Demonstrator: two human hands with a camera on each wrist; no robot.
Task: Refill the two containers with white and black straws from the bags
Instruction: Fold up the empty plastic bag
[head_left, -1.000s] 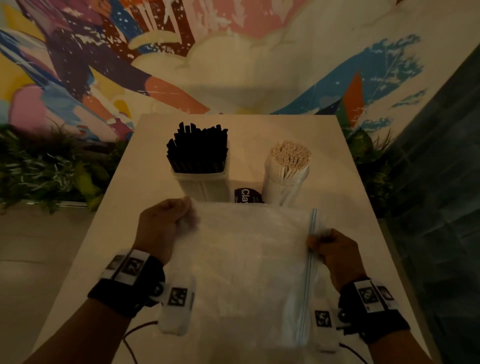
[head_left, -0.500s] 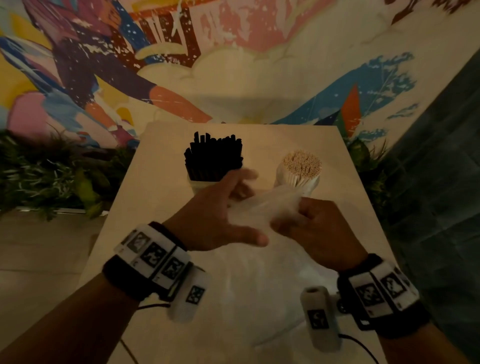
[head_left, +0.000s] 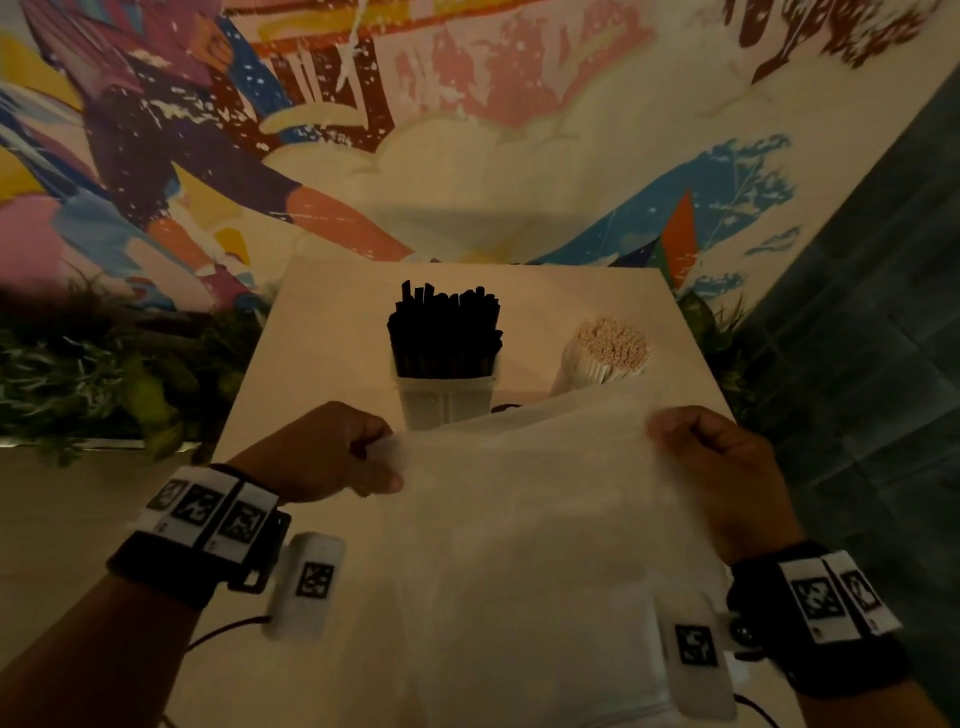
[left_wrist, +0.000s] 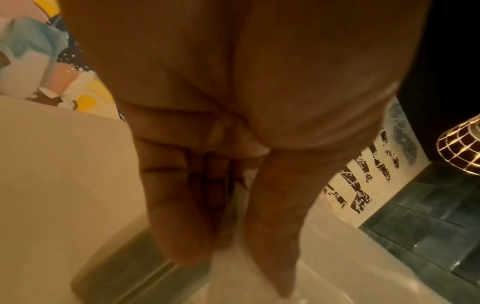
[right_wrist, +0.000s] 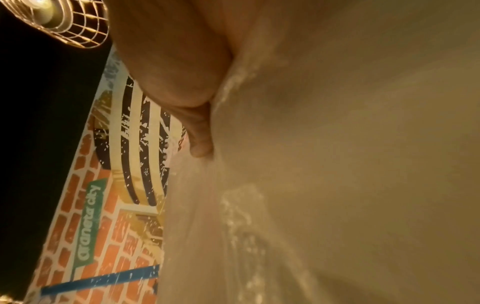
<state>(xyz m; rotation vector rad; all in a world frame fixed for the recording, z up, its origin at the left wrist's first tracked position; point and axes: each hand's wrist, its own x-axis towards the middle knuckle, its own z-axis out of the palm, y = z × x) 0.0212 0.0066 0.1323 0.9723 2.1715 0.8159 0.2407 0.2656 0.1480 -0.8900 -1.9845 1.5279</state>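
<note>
- Painted mural (head_left: 218, 156) fills the wall behind a pale table (head_left: 332, 322); leafy plants (head_left: 93, 384) sit low to the mural's left; lighting is dim
- Two containers stand on the table in front of the mural: one square tub (head_left: 444, 400) packed with black straws (head_left: 444, 332), one round cup (head_left: 571, 382) to its right packed with white straws (head_left: 613, 340); both look full to the top
- One clear bag (head_left: 524, 519) is in view, held flat and stretched nearer the person than the tub, its far edge overlapping the bases of tub and cup; it looks empty, though blur hides any contents; a second bag is not visible
- Left hand (head_left: 332, 452) pinches the bag's far left corner with curled fingers against the thumb; the left wrist view shows film caught between fingers (left_wrist: 182, 205) and thumb
- Right hand (head_left: 722, 467) pinches the far right corner likewise; the right wrist view shows film pressed under the thumb (right_wrist: 200, 142)
- The bag's held edge runs left to right between the two hands; the tub lies just beyond the left hand, the cup just beyond the right hand, so each hand is nearer its own container
- Judged from the full containers, the refill seems done, and the bag seems ready to be folded or put away
</note>
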